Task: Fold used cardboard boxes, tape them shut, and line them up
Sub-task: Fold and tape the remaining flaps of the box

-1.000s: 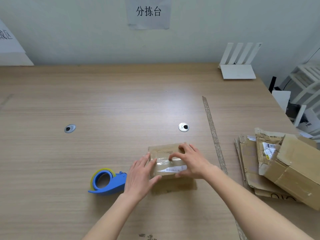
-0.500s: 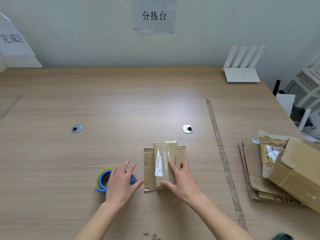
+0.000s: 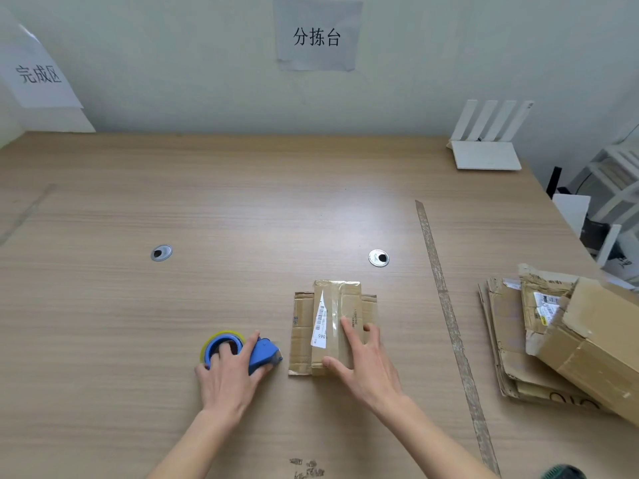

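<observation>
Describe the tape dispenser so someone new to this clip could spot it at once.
On the wooden table, look at the near edge where both hands work. The tape dispenser lies under the left hand, just left of the small cardboard box that the right hand presses. It is the only blue thing, with a yellowish roll.

Matt brown cardboard box (image 3: 337,326), glossy blue plastic tape dispenser (image 3: 262,352), smooth wood-grain table (image 3: 207,209).

1. One head-worn wide-angle view looks forward and down from the near edge of the counter (image 3: 242,209).
2. It faces the far wall (image 3: 173,63), where two paper signs hang.
3. Both hands sit close below it, forearms entering from the near edge.
4. The counter's right edge shows; its left runs out of frame.
</observation>
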Motion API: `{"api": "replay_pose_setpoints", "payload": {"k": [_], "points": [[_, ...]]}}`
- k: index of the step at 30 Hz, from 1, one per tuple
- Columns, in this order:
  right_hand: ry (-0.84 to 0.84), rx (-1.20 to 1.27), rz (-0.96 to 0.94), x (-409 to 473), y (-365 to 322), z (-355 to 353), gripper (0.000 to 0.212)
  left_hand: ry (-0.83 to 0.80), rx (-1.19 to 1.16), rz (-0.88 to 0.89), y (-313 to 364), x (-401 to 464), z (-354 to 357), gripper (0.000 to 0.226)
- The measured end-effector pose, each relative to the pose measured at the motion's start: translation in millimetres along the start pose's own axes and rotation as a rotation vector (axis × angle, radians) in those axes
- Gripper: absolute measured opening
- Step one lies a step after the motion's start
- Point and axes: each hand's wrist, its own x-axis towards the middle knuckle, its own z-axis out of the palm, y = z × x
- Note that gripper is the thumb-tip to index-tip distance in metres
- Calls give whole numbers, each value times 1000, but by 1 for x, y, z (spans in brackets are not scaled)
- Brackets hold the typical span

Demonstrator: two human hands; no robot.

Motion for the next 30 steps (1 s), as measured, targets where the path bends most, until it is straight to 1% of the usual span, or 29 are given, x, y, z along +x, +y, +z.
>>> {"api": "replay_pose_setpoints", "payload": {"k": [2, 4, 7, 9, 12, 14, 17, 22, 27, 30], "points": [[27, 2, -16, -3, -2, -2, 87, -61, -3, 51, -4, 0, -6, 63], [80, -24, -50, -3, -5, -5, 87, -87, -45, 112, -6, 3, -13, 63], [138, -51, -167, -3, -17, -13, 75, -60, -176, 158, -9, -1, -31, 71], [78, 27, -251, -1, -29, -22, 64, -30, -269, 218, -5, -3, -52, 63], [-97, 204, -306, 1, -50, -39, 62, 11, -334, 297, 3, -5, -91, 50], [-162, 300, -319, 1, -63, -51, 64, 31, -338, 344, 7, -5, -111, 51], [-192, 407, -325, 1, -76, -64, 58, 45, -335, 388, 11, -6, -136, 57], [-131, 519, -345, -5, -86, -88, 40, 48, -332, 452, 15, -6, -160, 62], [-61, 492, -372, -11, -85, -99, 29, 59, -353, 503, 24, -10, -168, 59], [-11, 509, -357, -14, -79, -103, 19, 64, -355, 519, 29, -16, -171, 59]]}}
